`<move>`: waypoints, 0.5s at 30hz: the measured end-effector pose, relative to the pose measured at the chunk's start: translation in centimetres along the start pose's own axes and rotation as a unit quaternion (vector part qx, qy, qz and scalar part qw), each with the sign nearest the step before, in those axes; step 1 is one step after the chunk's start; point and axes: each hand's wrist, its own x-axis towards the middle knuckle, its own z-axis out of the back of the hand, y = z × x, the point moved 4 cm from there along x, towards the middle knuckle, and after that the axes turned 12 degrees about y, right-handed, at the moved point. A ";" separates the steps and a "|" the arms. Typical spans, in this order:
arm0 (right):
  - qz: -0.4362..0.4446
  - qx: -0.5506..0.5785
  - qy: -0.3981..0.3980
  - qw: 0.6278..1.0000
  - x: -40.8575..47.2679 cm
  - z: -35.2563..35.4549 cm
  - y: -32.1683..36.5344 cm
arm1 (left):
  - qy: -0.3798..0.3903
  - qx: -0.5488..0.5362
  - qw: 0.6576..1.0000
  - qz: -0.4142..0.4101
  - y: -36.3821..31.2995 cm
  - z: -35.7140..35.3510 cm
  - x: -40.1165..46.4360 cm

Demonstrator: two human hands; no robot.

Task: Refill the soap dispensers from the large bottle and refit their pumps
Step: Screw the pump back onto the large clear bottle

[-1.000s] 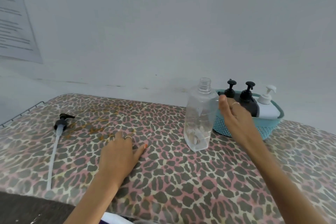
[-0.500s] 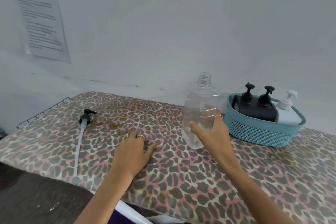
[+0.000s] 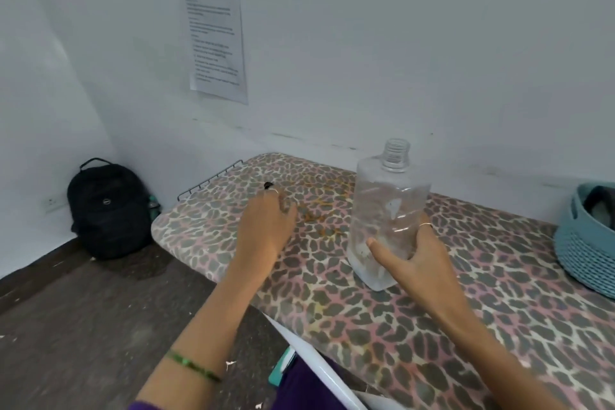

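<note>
Head view: the right hand [image 3: 421, 255] has its grip wrapped round the lower half of the clear bottle [image 3: 386, 213], thumb across the near face and fingers behind, most likely to steady it upright. The bottle stands on the leopard-print surface [image 3: 466, 303] at about three o'clock from the left hand [image 3: 266, 226], well apart from it. Its neck is threaded and uncapped, its walls transparent and slightly dented, and it looks nearly empty, with only a pale residue near the base.

The left hand reaches toward eleven o'clock, over the spot where the black pump head [image 3: 268, 185] just shows past the knuckles. Its fingers curl downward, but whether the grip has closed on the pump cannot be told, since the hand hides it. I judge this a reach for the pump.

At three o'clock from the bottle, the teal basket [image 3: 579, 253] sits at the frame's edge.
</note>
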 end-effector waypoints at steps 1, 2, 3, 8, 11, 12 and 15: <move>0.004 -0.002 0.003 1.000 0.0 -0.1 -0.2 | -0.003 0.005 1.000 0.013 0.6 0.2 0.9; 0.008 -0.004 0.008 1.000 0.0 -0.2 -0.3 | -0.003 0.012 1.000 0.025 1.1 0.3 1.8; 0.010 -0.006 0.012 1.000 0.0 -0.3 -0.4 | 0.001 0.019 0.999 0.038 1.4 0.4 2.5; 0.010 -0.003 0.023 1.000 0.2 -0.6 -1.1 | 0.063 0.033 0.993 0.098 2.6 -0.2 5.8; 0.011 0.005 0.027 1.000 0.4 -0.7 -1.5 | 0.084 0.043 0.987 0.132 3.5 -1.1 6.9; 0.010 0.010 0.028 0.999 0.4 -0.7 -1.6 | 0.088 0.044 0.986 0.132 3.5 -1.3 7.1; 0.006 0.017 0.032 0.999 0.6 -0.6 -1.9 | 0.096 0.044 0.990 0.095 2.8 -1.6 7.4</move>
